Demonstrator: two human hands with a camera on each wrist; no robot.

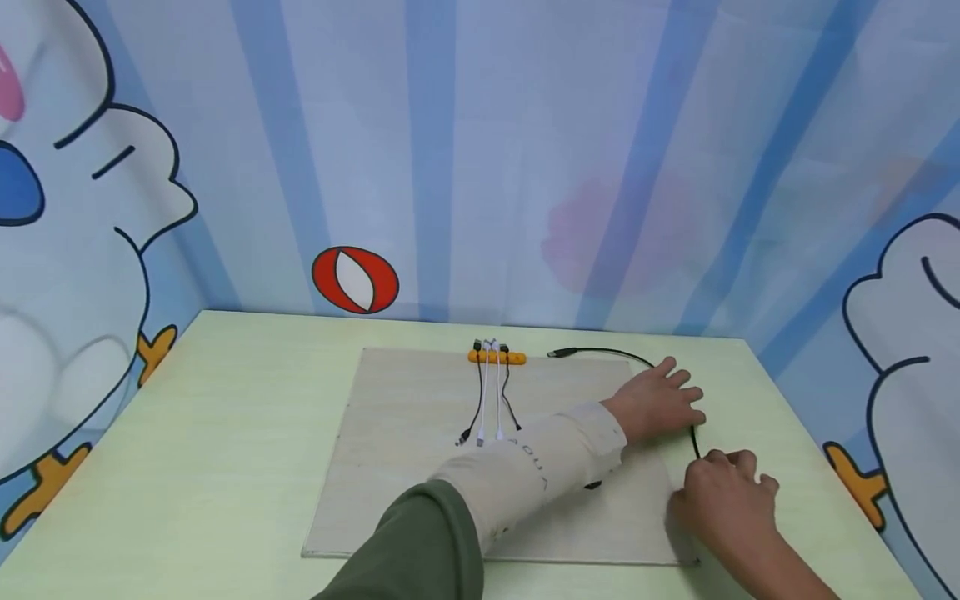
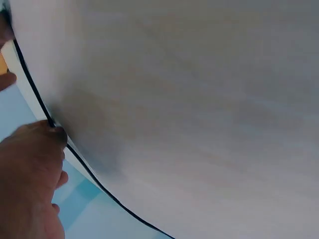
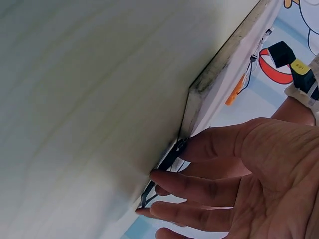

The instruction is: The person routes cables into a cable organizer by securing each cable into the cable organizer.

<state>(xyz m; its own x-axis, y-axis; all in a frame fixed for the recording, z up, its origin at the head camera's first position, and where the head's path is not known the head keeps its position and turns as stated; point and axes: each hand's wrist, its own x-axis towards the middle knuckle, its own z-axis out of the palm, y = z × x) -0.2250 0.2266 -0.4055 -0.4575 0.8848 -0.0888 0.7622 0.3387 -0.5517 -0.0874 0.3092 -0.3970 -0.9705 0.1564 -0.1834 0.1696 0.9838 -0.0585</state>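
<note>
A black cable point(image 1: 611, 349) curves along the right side of a pale board, with one plug lying at the back. My left hand point(image 1: 654, 402) reaches across to the board's right side, fingers spread. In the left wrist view, the left hand's fingertips point(image 2: 59, 133) pinch the cable near the board's edge. Nearer the front right corner, my right hand point(image 1: 727, 500) grips the other end of the cable. Seen from the right wrist, its thumb and fingers hold a black end piece point(image 3: 170, 157) beside the board's corner; its exact shape is partly hidden.
The pale board point(image 1: 420, 500) lies on a light table point(image 1: 187, 467). An orange cable holder point(image 1: 517, 358) at its back edge carries several short black and white cables point(image 1: 482, 400). A patterned cloth backdrop point(image 1: 480, 167) stands behind and at both sides.
</note>
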